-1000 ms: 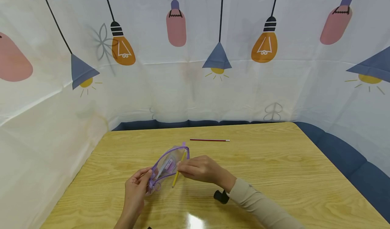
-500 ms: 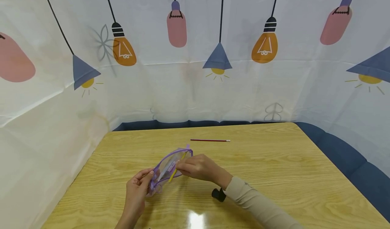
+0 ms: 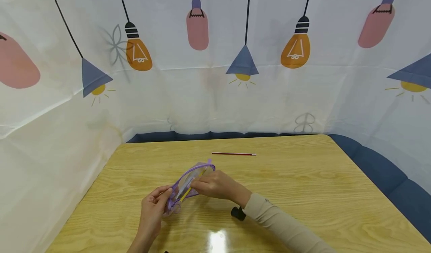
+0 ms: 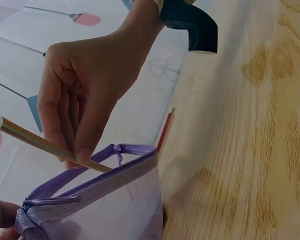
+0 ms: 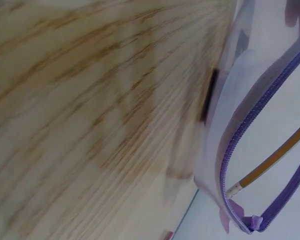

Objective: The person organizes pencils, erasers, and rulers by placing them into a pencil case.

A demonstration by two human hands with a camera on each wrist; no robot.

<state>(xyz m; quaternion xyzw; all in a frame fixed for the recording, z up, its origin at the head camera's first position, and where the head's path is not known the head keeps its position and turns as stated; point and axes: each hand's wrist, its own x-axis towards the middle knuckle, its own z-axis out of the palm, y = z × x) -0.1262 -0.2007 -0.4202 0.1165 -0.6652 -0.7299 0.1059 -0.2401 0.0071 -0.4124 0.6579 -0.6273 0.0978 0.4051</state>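
Observation:
A see-through mesh pencil pouch (image 4: pixel 115 210) with a purple zip rim gapes above the table, tilted. My left hand (image 3: pixel 152 208) pinches its near left corner between thumb and fingers. In my right hand (image 3: pixel 217 185) a yellow pencil (image 3: pixel 185 194) is pinched, slanting across the pouch's mouth. The right wrist view shows the pencil's white-tipped eraser end (image 5: pixel 234 190) inside the zip opening. Its other end sticks up outside the pouch in the left wrist view. Some pale and purple items lie in the pouch, partly hidden by my right hand.
Behind the pouch, a dark red pencil (image 3: pixel 234 154) lies on the wooden table (image 3: pixel 303 185). A black wrist camera (image 3: pixel 238 213) hangs under the right forearm. A printed white cloth (image 3: pixel 188 103) surrounds the table, with blue padding (image 3: pixel 380 174) along the right.
My right hand has shifted slightly left, and the yellow pencil leans flatter across the pouch, its near end closer to the rim. The pouch has moved a little to the right.

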